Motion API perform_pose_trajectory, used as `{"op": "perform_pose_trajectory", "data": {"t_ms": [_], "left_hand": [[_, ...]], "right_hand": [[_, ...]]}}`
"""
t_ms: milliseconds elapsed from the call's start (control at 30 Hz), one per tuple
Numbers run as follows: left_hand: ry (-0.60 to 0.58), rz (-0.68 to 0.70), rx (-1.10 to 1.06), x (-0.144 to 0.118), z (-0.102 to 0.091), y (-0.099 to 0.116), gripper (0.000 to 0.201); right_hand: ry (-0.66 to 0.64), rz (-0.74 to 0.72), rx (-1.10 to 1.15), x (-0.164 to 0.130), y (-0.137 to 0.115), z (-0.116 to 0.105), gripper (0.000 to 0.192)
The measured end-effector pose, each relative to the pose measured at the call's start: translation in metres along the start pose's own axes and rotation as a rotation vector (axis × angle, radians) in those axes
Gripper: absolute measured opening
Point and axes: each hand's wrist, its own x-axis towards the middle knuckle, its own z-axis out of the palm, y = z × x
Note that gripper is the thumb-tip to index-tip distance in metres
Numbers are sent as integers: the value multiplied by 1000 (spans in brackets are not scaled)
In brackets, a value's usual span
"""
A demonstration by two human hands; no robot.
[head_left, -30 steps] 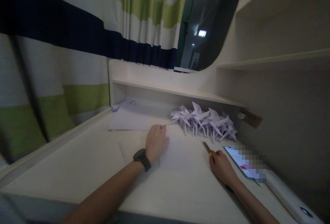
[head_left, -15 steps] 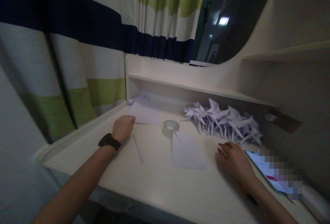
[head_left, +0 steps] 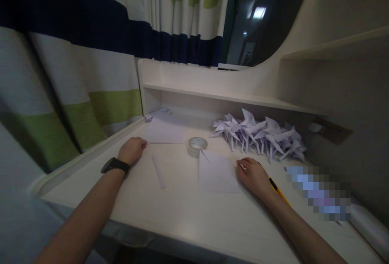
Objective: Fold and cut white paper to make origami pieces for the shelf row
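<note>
Has flat white paper (head_left: 167,130) just beyond left fingers (head_left: 142,144), toward the surface's (head_left: 176,211) back-left corner; cannot tell their or right fingers' (head_left: 246,161) grip.

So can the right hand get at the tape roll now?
Probably yes: a flat white sheet lies between the right hand and the tape roll, but nothing upright appears to block the way.

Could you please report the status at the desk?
Left hand at near corner of large paper; right hand beside small paper; both grips unclear; tape roll by small paper's far corner.
</note>
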Motion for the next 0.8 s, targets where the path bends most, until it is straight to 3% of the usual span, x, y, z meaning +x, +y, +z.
{"op": "perform_pose_trajectory", "data": {"t_ms": [267,467,667,800], "left_hand": [[-50,-29,142,1,3,-2,33],[-74,-109,100,-3,-2,-6,30],[181,-132,-41,2,-1,-9,36],[333,45,-198,1,-14,23,34]], "right_hand": [[-36,11,28,0,-12,-11,29],[-39,33,24,-1,-14,-12,30],[31,37,54,0,-11,-9,27],[132,3,141,0,-11,-5,25]]}}
